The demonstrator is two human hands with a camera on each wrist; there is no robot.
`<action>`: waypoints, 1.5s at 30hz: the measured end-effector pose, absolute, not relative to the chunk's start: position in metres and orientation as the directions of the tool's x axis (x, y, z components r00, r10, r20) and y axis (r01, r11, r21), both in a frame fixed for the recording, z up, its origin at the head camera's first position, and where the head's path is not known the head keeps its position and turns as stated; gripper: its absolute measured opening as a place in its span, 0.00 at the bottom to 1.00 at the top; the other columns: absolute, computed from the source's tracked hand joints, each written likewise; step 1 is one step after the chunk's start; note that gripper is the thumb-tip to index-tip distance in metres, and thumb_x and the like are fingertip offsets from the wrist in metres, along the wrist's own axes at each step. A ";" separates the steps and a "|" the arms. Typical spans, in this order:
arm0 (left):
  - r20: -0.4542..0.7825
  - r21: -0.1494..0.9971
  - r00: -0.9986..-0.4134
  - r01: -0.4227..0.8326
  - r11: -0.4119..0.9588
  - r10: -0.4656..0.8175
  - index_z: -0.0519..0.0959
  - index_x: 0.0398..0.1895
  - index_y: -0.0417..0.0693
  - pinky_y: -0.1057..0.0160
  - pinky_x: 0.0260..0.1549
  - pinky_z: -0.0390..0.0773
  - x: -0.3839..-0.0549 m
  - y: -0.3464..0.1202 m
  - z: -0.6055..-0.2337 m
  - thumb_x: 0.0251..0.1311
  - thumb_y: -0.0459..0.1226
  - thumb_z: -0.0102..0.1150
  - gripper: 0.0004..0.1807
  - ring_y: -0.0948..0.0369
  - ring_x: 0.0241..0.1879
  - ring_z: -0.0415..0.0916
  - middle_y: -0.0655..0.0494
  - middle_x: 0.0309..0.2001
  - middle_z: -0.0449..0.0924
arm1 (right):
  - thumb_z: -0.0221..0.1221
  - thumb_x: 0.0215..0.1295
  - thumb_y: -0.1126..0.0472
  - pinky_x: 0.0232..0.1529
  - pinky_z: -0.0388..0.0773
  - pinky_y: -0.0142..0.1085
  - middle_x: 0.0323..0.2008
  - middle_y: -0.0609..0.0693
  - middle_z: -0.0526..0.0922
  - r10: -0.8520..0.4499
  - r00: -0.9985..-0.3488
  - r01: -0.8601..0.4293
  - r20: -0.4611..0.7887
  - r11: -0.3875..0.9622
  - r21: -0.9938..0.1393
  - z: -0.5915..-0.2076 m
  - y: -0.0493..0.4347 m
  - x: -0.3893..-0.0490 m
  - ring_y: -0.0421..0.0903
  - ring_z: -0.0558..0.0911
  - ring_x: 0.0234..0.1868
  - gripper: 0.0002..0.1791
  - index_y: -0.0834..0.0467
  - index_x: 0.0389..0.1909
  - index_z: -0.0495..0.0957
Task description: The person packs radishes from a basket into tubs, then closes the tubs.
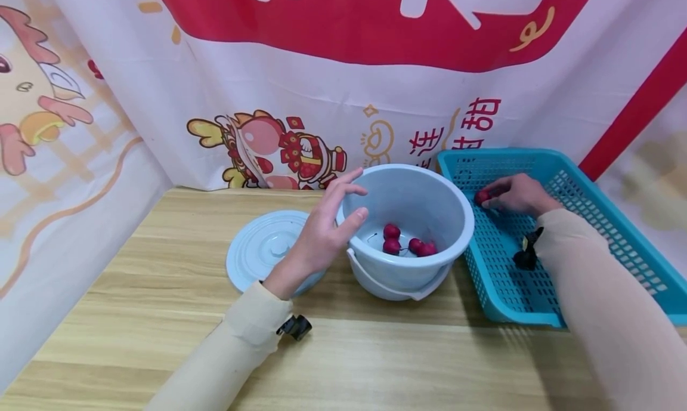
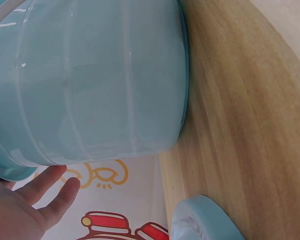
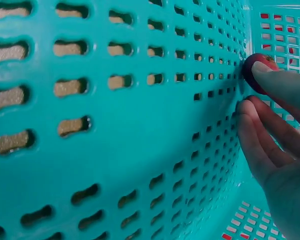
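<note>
In the head view, my right hand (image 1: 517, 194) reaches into the blue-green basket (image 1: 537, 323) and pinches a dark red cherry (image 1: 482, 197) near its far left corner. The right wrist view shows the cherry (image 3: 257, 72) with a fingertip on its side, low over the perforated basket floor. My left hand (image 1: 330, 220) is at the left rim of the light blue bucket (image 1: 399, 277), fingers spread and loosely bent, holding nothing. Inside that bucket lie several red cherries (image 1: 392, 244), with thin stems showing on some.
A round light blue lid (image 1: 257, 250) with a knob lies on the wooden table (image 1: 161, 315), left of the bucket and partly behind my left forearm. The bucket's handle (image 1: 424, 291) hangs down at its front. A printed cloth (image 1: 322, 89) hangs behind everything.
</note>
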State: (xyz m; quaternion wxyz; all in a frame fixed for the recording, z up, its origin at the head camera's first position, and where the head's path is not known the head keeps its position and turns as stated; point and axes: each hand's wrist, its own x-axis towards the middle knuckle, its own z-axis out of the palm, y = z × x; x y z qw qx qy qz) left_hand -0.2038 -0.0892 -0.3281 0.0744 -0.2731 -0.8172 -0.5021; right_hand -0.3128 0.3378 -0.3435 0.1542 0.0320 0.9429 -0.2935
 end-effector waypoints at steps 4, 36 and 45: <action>0.402 0.777 -0.836 0.527 0.344 0.373 0.73 0.68 0.47 0.36 0.77 0.65 -0.204 -0.088 -0.328 0.74 0.52 0.50 0.27 0.58 0.85 0.51 0.65 0.85 0.54 | 0.63 0.76 0.50 0.59 0.81 0.61 0.67 0.71 0.75 -0.028 -0.963 0.130 -0.268 0.822 -0.555 -0.339 0.337 -0.311 0.69 0.74 0.64 0.30 0.62 0.71 0.74; 0.388 0.784 -0.843 0.515 0.347 0.373 0.73 0.68 0.48 0.35 0.77 0.65 -0.202 -0.088 -0.329 0.73 0.52 0.50 0.28 0.57 0.85 0.51 0.64 0.85 0.54 | 0.65 0.68 0.35 0.44 0.85 0.24 0.69 0.54 0.78 -0.009 -0.994 -0.093 0.111 0.626 -0.774 -0.279 0.279 -0.286 0.35 0.86 0.46 0.40 0.47 0.77 0.71; 0.392 0.784 -0.841 0.517 0.343 0.373 0.73 0.69 0.47 0.34 0.77 0.64 -0.202 -0.089 -0.327 0.73 0.52 0.50 0.28 0.57 0.85 0.51 0.62 0.85 0.54 | 0.68 0.67 0.39 0.44 0.86 0.25 0.61 0.46 0.85 -0.078 -0.970 -0.234 0.231 0.565 -0.791 -0.271 0.262 -0.274 0.36 0.89 0.45 0.36 0.49 0.72 0.77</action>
